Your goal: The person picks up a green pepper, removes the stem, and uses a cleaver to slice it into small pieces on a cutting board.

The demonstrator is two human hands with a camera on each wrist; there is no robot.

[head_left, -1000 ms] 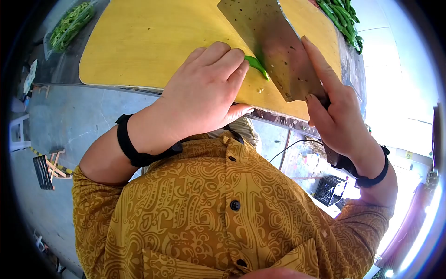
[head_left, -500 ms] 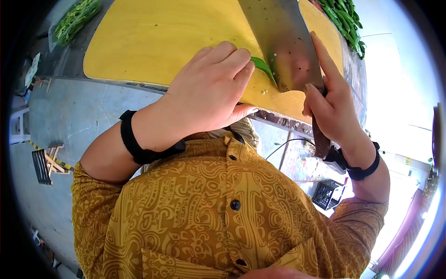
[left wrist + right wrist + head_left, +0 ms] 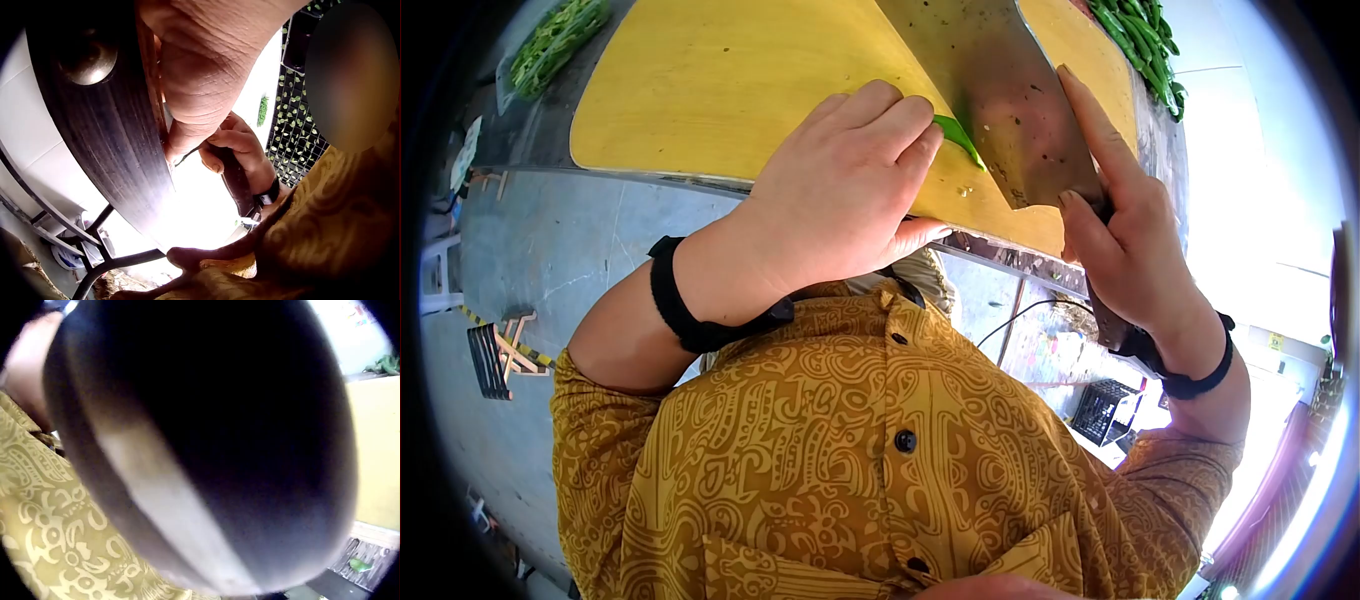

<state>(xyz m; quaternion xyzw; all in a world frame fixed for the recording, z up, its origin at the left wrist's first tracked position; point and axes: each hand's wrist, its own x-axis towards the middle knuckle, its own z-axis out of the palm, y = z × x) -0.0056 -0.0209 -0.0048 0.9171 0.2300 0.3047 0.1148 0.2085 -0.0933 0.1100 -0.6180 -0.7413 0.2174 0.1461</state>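
Observation:
On the yellow cutting board (image 3: pixel 700 90), my left hand (image 3: pixel 840 190) holds a green chili pepper (image 3: pixel 962 142) under bent fingers, its tip sticking out to the right. The left thumb rests along the board's near edge. A broad cleaver (image 3: pixel 1025 110) is gripped in my right hand (image 3: pixel 1135 225), forefinger stretched along the blade's back. Its tilted blade stands just right of the pepper's tip. In the left wrist view, the right hand (image 3: pixel 247 150) shows round the dark handle (image 3: pixel 234 181). A dark, blurred shape fills most of the right wrist view.
Whole green peppers (image 3: pixel 1135 45) are heaped at the far right of the table. At the far left lies a clear bag of cut green pieces (image 3: pixel 555 50). Small pale seeds (image 3: pixel 966 191) dot the board near its front edge. A black crate (image 3: pixel 1105 410) stands on the floor.
The cleaver swung in against the pepper's tip with its blade more upright, then tilted back out to the right. The left hand keeps its hold with little movement.

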